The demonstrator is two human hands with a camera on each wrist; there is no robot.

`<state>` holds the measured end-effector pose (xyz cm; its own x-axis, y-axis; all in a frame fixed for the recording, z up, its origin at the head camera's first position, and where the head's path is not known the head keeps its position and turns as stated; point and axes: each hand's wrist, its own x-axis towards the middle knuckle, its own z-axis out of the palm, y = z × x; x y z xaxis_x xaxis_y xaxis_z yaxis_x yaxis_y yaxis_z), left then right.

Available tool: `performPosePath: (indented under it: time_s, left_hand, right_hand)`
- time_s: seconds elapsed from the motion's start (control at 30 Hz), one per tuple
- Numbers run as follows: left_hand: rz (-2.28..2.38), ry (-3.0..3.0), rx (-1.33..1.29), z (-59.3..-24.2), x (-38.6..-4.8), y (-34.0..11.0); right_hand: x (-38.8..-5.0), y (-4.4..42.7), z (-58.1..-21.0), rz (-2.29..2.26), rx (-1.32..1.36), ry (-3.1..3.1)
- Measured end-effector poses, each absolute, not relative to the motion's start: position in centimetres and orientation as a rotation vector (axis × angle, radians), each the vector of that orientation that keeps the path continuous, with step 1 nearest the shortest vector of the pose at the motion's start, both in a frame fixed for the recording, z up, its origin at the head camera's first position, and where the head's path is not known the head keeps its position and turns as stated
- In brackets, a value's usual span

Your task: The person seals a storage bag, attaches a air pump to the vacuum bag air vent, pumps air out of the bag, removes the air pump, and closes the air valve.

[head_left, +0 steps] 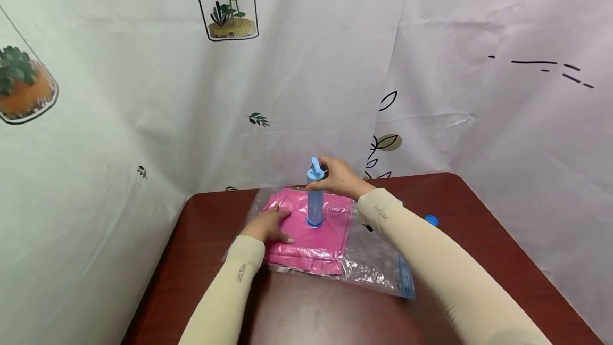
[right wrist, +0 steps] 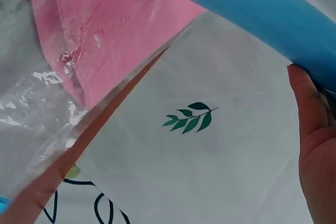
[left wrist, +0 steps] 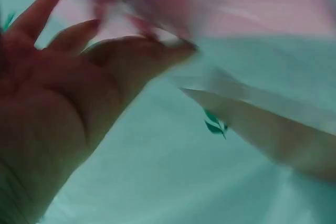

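Note:
A clear plastic storage bag (head_left: 371, 260) lies on the table with folded pink fabric (head_left: 306, 241) inside it. On the bag stands a blue hand pump (head_left: 315, 207), upright, its base on the pink area. My right hand (head_left: 344, 177) grips the pump near its top, by the handle; in the right wrist view the blue barrel (right wrist: 236, 6) runs down to the bag. With fingers spread, my left hand (head_left: 270, 225) rests on the left part of the bag, over the fabric. The left wrist view is blurred, though the left hand (left wrist: 68, 93) shows fingers extended.
A round blue cap (head_left: 431, 220) lies to the right on the dark red-brown table (head_left: 335, 307). A blue strip (head_left: 406, 278) edges the bag's right end. White printed curtains (head_left: 306, 68) hang behind the table and along its sides.

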<state>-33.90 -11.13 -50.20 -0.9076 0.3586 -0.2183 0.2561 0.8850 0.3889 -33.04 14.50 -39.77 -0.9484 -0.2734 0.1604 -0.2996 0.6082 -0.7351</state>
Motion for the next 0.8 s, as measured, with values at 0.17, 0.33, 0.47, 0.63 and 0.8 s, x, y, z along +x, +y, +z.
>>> performPosePath:
  time_s: [0.17, 0.33, 0.47, 0.63, 0.8]
  left_hand:
    - [0.462, 2.802, 0.351, -49.8, -31.5, -10.9]
    - [0.424, 2.869, 0.359, -53.1, -33.2, -11.0]
    - [0.415, 2.883, 0.384, -55.0, -34.4, -11.2]
    - [0.349, 2.938, 0.464, -56.4, -35.3, -11.2]
    - [0.356, 2.959, 0.445, -56.6, -35.0, -11.1]
  right_hand:
    - [-33.6, 14.4, -40.1, 1.294, 0.574, -2.780]
    - [-33.6, 14.0, -40.5, 1.283, 0.579, -2.753]
    - [-33.2, 13.6, -40.8, 1.245, 0.504, -2.744]
    - [-32.6, 13.1, -40.8, 1.192, 0.376, -2.734]
    - [-32.2, 12.2, -40.8, 1.041, 0.297, -2.726]
